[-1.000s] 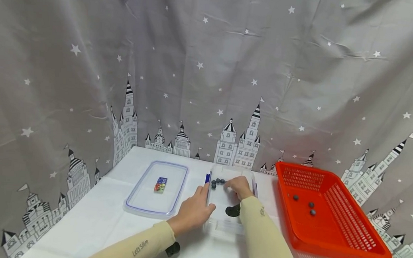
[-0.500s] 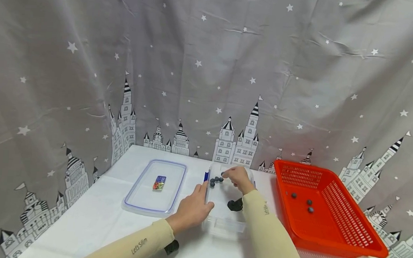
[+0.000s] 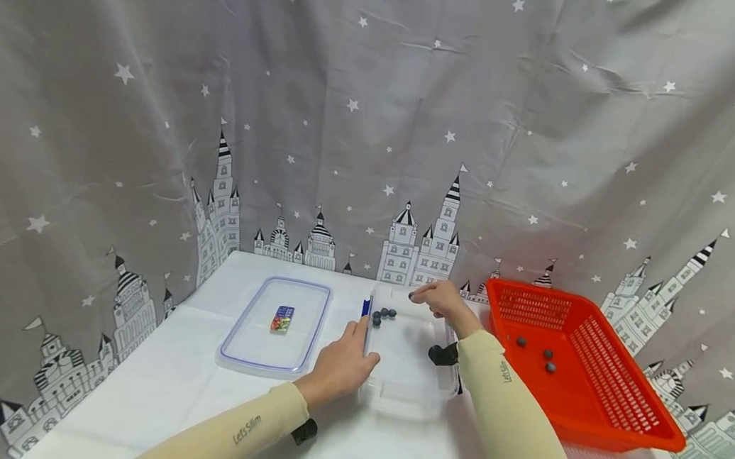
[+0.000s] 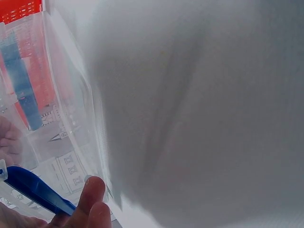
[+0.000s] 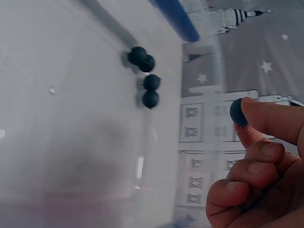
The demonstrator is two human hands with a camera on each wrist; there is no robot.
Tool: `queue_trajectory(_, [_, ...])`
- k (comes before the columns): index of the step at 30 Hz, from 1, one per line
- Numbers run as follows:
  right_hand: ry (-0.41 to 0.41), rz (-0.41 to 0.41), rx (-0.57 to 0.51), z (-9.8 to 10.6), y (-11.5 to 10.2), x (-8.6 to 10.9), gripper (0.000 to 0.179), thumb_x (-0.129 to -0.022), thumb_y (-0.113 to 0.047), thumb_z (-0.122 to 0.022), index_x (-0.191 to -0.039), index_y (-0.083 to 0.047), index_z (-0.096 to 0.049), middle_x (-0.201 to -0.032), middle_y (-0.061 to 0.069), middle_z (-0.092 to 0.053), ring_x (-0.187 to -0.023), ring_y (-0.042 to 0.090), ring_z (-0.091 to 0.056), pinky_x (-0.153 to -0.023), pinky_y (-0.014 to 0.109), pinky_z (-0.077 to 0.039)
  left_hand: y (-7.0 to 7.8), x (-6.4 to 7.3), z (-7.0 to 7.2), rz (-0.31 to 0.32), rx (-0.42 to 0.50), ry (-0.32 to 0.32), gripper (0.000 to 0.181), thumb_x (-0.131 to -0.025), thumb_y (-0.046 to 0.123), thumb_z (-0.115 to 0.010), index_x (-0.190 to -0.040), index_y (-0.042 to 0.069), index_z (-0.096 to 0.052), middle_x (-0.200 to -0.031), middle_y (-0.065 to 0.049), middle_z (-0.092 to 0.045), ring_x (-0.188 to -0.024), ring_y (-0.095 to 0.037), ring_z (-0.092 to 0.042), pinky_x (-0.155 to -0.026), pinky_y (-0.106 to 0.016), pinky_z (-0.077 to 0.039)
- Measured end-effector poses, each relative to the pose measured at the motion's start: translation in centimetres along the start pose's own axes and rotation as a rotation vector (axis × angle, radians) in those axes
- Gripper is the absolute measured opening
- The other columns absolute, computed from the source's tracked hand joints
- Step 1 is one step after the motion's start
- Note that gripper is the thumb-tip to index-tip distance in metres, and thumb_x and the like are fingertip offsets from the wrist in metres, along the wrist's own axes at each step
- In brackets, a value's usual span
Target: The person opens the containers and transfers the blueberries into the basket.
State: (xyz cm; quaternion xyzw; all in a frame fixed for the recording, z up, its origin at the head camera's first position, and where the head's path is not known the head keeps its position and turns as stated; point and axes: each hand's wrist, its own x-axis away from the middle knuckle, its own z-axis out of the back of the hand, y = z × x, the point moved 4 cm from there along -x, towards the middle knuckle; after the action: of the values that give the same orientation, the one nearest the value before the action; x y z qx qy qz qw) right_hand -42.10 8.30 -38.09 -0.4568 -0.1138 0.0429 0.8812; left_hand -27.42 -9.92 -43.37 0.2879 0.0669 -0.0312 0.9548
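My right hand [image 3: 447,306] pinches a single blueberry [image 5: 237,112] between thumb and index finger, raised over the far right end of a clear plastic container [image 3: 410,396]. The other fingers of that hand are curled in, as the right wrist view shows. Down in the container, several blueberries [image 5: 150,99] lie in a short bent row by the far left corner. My left hand [image 3: 340,361] holds the container's left side wall, thumb over the edge and fingertips [image 4: 95,187] beside the blue latch [image 4: 35,190].
A red plastic basket [image 3: 590,426] with 3 blueberries [image 3: 548,354] stands to the right. Left of the container lies a clear lid [image 3: 257,343] with a blue seal and a printed label [image 3: 282,320]. A grey castle-print curtain [image 3: 324,113] hangs behind the white table [image 3: 157,392].
My right hand has lifted a blueberry from the end of the row and moved it up and to the right. My left hand has stayed at the container's side.
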Motion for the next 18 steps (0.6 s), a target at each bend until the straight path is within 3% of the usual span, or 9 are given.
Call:
queue_trajectory(4, [-0.012,0.032,0.008,1.5,-0.8,0.6,0.027,-0.088,-0.017,-0.075,-0.110,-0.002,-0.075,-0.082,0.000,-0.049,-0.049,0.009,-0.032,-0.051,0.025,-0.032,0.0,0.0,0.1,0.003,0.003,0.005,0.077,-0.091,0.033,-0.058,-0.157,0.003,-0.030,-0.134,-0.013,-0.051,-0.071,-0.020,-0.053,-0.062,-0.037,-0.046])
queue_trajectory(12, [-0.023,0.096,0.095,5.5,-1.0,1.6,0.031,-0.089,-0.018,-0.073,-0.115,0.000,-0.073,-0.064,-0.005,-0.042,-0.049,0.009,-0.034,-0.052,0.023,-0.034,0.0,-0.1,0.0,0.000,0.016,0.006,0.078,-0.091,0.032,-0.058,-0.157,0.002,-0.030,-0.135,-0.013,-0.051,-0.070,-0.021,-0.053,-0.061,-0.037,-0.046])
queue_trajectory(18, [-0.036,0.075,0.121,9.0,0.1,2.5,0.036,-0.091,-0.018,-0.071,-0.121,0.002,-0.070,-0.063,-0.006,-0.042,-0.051,0.010,-0.034,-0.054,0.026,-0.035,-0.1,-0.1,0.0,0.007,0.008,-0.006,0.078,-0.091,0.035,-0.056,-0.158,0.004,-0.029,-0.138,-0.012,-0.050,-0.070,-0.020,-0.053,-0.062,-0.036,-0.046])
